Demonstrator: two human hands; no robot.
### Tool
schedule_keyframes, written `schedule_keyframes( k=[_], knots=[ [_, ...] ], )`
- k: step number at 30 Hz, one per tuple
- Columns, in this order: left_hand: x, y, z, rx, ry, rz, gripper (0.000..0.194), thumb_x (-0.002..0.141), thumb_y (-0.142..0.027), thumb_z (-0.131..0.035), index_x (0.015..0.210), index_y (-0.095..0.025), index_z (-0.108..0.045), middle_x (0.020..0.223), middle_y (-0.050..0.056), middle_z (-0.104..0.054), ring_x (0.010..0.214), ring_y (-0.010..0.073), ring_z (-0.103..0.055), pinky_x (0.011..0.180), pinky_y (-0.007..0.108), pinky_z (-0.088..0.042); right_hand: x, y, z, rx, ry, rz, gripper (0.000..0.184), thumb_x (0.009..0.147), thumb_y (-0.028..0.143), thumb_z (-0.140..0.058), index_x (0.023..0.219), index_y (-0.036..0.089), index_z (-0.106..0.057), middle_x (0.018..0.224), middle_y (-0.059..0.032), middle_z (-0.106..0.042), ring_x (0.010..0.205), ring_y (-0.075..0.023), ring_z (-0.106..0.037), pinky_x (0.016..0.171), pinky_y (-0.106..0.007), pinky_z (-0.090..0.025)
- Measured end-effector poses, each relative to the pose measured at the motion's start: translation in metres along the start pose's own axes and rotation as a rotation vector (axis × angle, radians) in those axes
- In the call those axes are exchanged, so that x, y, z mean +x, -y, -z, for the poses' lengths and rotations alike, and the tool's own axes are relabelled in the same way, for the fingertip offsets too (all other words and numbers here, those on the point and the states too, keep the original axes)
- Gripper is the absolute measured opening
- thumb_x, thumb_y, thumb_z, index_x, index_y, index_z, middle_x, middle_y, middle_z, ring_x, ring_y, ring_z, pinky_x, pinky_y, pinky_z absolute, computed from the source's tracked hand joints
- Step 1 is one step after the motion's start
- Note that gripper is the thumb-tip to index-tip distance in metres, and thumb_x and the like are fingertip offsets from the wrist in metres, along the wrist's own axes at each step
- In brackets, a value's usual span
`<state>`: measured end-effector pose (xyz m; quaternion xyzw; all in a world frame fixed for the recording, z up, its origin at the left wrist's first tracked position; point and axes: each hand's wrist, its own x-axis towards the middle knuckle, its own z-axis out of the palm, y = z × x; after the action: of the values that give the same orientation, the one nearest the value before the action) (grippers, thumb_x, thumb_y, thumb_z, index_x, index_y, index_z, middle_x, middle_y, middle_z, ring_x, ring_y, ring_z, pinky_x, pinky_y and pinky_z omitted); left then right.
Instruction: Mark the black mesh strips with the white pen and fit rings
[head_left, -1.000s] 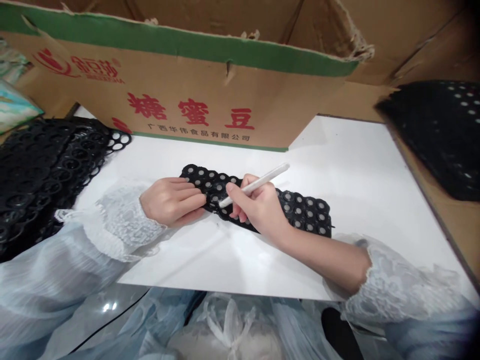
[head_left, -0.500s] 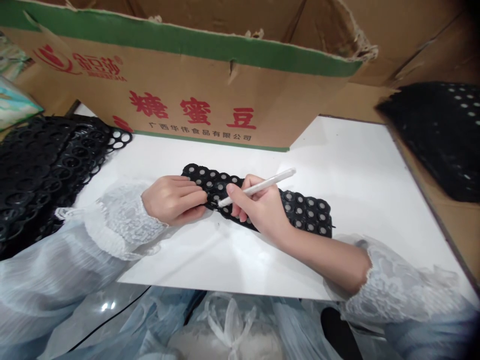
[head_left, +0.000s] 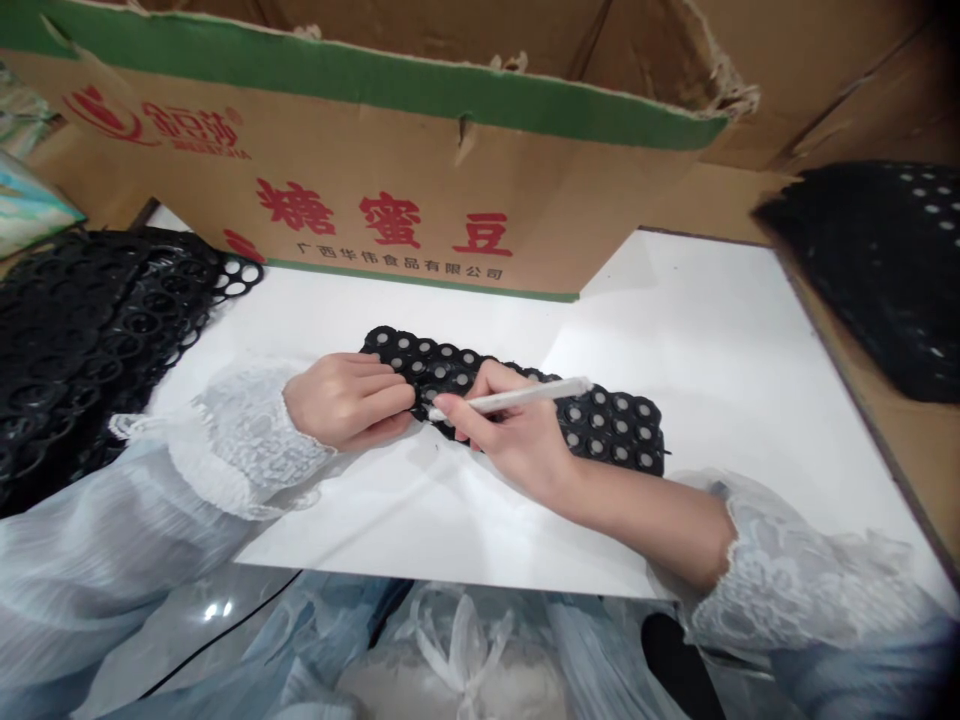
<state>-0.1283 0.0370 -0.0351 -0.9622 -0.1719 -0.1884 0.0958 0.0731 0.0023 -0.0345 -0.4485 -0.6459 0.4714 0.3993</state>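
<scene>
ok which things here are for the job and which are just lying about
In the job:
black strip, under left hand
white pen, in right hand
left black pile and right black pile, probably

Seemingly lying about:
cardboard box
colourful packet

A white tabletop (head_left: 697, 330) catches pale glare above a shiny grey floor (head_left: 199, 628) with bright light reflections (head_left: 217, 609)

A cardboard box (head_left: 585, 200) with red characters and a green band along its ragged upper edge stands at the far side of the white table (head_left: 750, 400). A pale blue-green packet (head_left: 30, 205), apparently printed, is cut off at left; a thin black cable (head_left: 217, 635) runs below.
</scene>
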Motion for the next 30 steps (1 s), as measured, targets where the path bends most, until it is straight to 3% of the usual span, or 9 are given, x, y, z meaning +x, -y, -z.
schedule_keyframes(
  k=[6, 11, 14, 30],
  knots=[
    [-0.0001, -0.0005, -0.0002, 0.003, 0.01, 0.02, 0.017, 0.079, -0.02, -0.046, 0.063, -0.018, -0.048, 0.048, -0.001, -0.051, 0.045, 0.0114, -0.046, 0.047, 0.024, -0.036, 0.0004, 0.001, 0.0006, -0.134, 0.007, 0.077, 0.034, 0.076, 0.037, -0.056, 0.055, 0.018, -0.037, 0.05, 0.0048, -0.049, 0.046, -0.005, -0.042, 0.043, -0.019, -0.031],
    [-0.0023, 0.0002, 0.0016, -0.016, 0.031, 0.056, 0.016, 0.082, -0.021, -0.042, 0.067, -0.018, -0.048, 0.054, -0.001, -0.056, 0.048, 0.0109, -0.049, 0.05, 0.023, -0.038, 0.003, -0.0009, 0.0037, 0.163, 0.032, -0.085, 0.034, 0.076, 0.041, -0.056, 0.06, 0.02, -0.034, 0.049, 0.0055, -0.051, 0.039, -0.0056, -0.045, 0.037, -0.018, -0.034],
    [-0.0019, 0.0004, 0.002, -0.043, 0.016, 0.052, 0.014, 0.081, -0.021, -0.044, 0.068, -0.018, -0.049, 0.054, 0.0, -0.056, 0.048, 0.0114, -0.049, 0.049, 0.024, -0.038, 0.0045, 0.0004, 0.0049, 0.231, 0.038, -0.125, 0.034, 0.075, 0.043, -0.056, 0.061, 0.019, -0.035, 0.048, 0.0054, -0.052, 0.037, -0.0058, -0.046, 0.036, -0.017, -0.034],
    [0.0007, -0.0011, 0.0029, -0.062, 0.023, 0.072, 0.017, 0.081, -0.018, -0.042, 0.064, -0.018, -0.046, 0.051, -0.001, -0.05, 0.046, 0.0109, -0.046, 0.048, 0.023, -0.034, 0.0014, -0.0007, 0.0019, 0.123, 0.017, -0.055, 0.034, 0.074, 0.04, -0.058, 0.059, 0.02, -0.036, 0.049, 0.0052, -0.049, 0.042, -0.0063, -0.044, 0.041, -0.02, -0.034]
  ],
)
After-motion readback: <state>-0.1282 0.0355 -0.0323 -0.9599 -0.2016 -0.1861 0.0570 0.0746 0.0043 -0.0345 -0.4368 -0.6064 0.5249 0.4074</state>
